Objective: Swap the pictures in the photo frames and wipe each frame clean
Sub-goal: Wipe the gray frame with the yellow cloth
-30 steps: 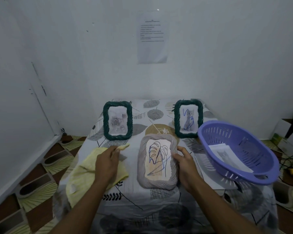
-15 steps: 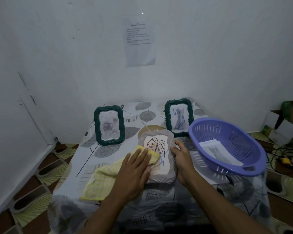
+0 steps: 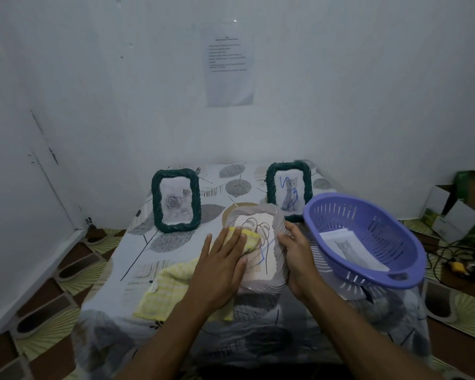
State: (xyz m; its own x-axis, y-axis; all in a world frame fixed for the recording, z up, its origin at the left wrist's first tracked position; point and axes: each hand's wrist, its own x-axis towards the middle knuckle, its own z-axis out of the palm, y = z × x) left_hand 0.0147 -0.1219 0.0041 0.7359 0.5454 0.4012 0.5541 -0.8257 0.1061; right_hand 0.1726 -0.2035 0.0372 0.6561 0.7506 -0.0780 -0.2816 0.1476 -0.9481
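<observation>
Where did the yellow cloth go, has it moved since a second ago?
Yes. The yellow cloth slid right, from below the left green frame onto the grey frame's picture, under the left hand.

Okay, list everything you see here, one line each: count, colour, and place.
grey frame: one, grey, flat at table centre
green frame with roses: one, dark green, upright, back left
green frame with cat: one, dark green, upright, back right
yellow cloth: one, yellow, partly on the grey frame
purple basket: one, purple, table's right side
cat prints: unclear number, white, in the purple basket
tablecloth: one, white with grey leaves, over table
printed sheet: one, white, on the wall
cardboard boxes: unclear, brown and green, floor far right
left hand: one, flat on yellow cloth
right hand: one, gripping grey frame's right edge
</observation>
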